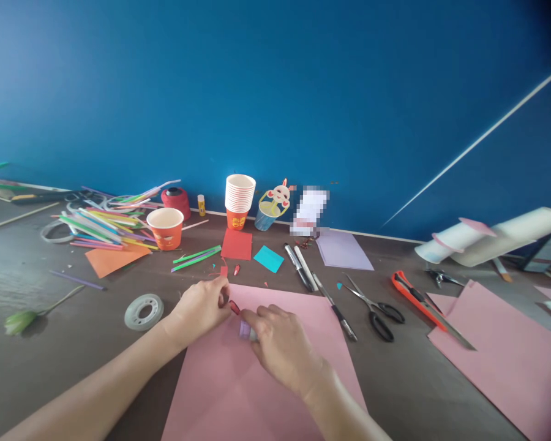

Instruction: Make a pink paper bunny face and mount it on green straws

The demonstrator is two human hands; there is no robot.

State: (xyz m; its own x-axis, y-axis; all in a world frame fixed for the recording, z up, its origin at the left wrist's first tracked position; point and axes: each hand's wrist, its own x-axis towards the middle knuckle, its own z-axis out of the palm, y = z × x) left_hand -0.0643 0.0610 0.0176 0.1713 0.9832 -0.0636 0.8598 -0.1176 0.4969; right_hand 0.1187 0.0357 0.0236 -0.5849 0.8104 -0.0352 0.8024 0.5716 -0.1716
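Observation:
Above a pink paper sheet (266, 386), my left hand (204, 309) is closed in a pinch at one end of a small red piece (234, 307). The right index fingertip comes up to the other end of that piece. My right hand (284, 343) is curled over a small purple and whitish cylinder (245, 330), most of which its fingers hide. Just beyond the hands lie a similar red piece (237, 269) and a red scrap (223, 271). To the left of my left wrist is a tape roll (134, 314).
Scissors (371, 311), a black-handled tool (342, 318) and an orange cutter (417, 300) lie on the right. Drinking straws (101, 226), a paper cup (165, 229) and a cup stack (239, 202) stand toward the blue wall. More pink sheets (500, 355) are at far right.

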